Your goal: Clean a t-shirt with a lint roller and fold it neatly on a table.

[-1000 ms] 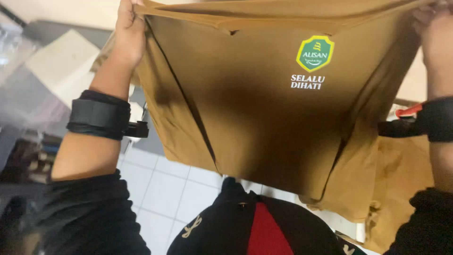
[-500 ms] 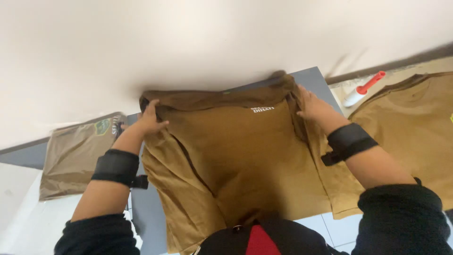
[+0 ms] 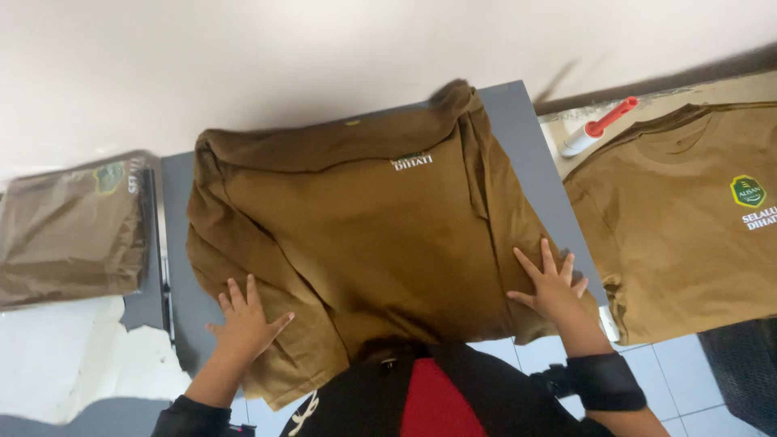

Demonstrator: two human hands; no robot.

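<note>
A: Shirts everywhere. What sits at the left edge of the tabletop (image 3: 530,154)?

B: A folded brown shirt in a clear bag (image 3: 69,231), lying flat near that edge, with torn white paper (image 3: 73,364) just below it toward the near corner.

A: And the left hand (image 3: 245,324)?

B: Its grip is spread, fingers fanned, palm flat on the lower left part of the brown T-shirt (image 3: 356,235), on the folded-in sleeve near the front edge. It pinches nothing.

A: Where does that shirt lie?

B: In the middle of the grey tabletop, with its collar end turned toward the far edge by the wall and its hem hanging over the near edge against the person's body. Both sides are turned inward, the left one loosely.

A: The right hand (image 3: 553,285)?

B: Also spread and flat, pressing the shirt's lower right side close to the right edge of the tabletop. A black band sits on that wrist.

A: Further right?

B: A second brown T-shirt (image 3: 688,226) lies spread out, with a lint roller (image 3: 597,128) with a red handle at its far corner.

A: What could go wrong?

B: My guess: the hem hangs free, so its weight could drag the cloth off the near edge once the palms lift. The bunched left sleeve may also crease if pressed as it lies.
</note>
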